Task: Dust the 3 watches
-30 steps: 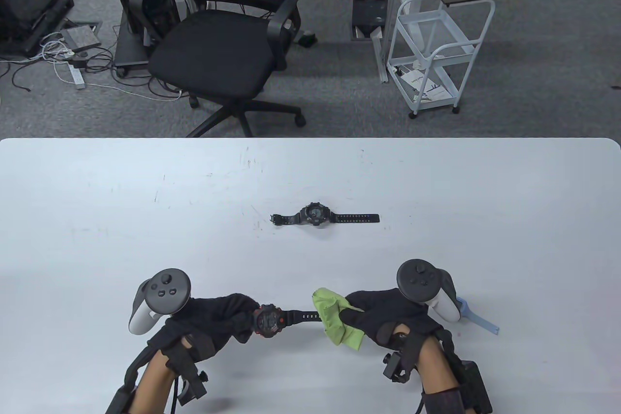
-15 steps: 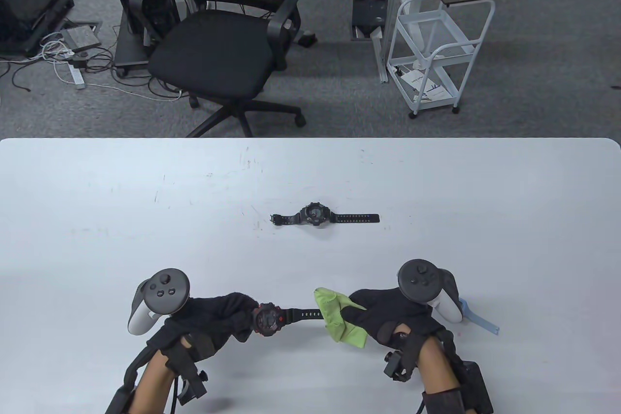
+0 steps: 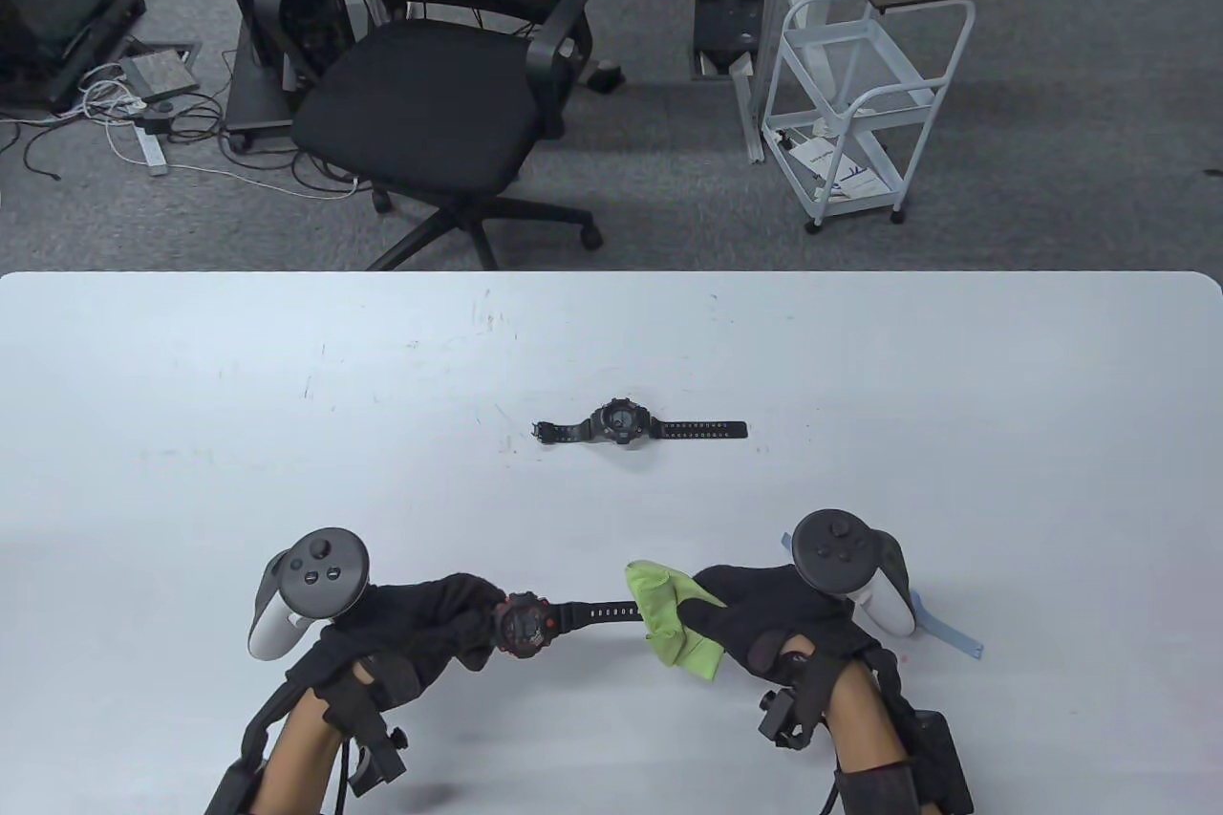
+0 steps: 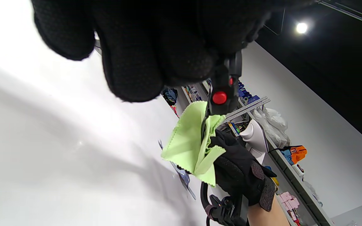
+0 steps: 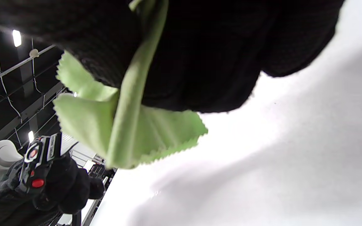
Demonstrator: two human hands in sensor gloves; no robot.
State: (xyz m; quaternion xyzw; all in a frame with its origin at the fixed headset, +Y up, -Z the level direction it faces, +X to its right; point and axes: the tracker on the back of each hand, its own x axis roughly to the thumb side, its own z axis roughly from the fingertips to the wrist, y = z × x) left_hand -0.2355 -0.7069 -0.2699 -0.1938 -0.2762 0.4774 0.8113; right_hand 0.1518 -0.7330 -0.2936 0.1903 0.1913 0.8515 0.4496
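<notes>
Rightward along the left-right strap went the cloth (image 3: 672, 616), right fingers (image 3: 712, 593) pinching it, left fingers (image 3: 468, 610) gripping the red-trimmed watch (image 3: 524, 624).

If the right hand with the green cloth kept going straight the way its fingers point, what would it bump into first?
Probably the face of the red-and-black watch, since the right hand points left along the strap, with its cloth already at the strap's end. The left hand lies just beyond.

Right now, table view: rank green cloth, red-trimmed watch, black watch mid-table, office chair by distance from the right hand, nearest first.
1. Green cloth: held in the right hand, at its fingers.
2. Red-trimmed watch: just left of the cloth, gripped by the left hand, strap reaching to the cloth.
3. Black watch: lying flat at mid-table, farther back.
4. Office chair: beyond the table's far edge, on the floor.
</notes>
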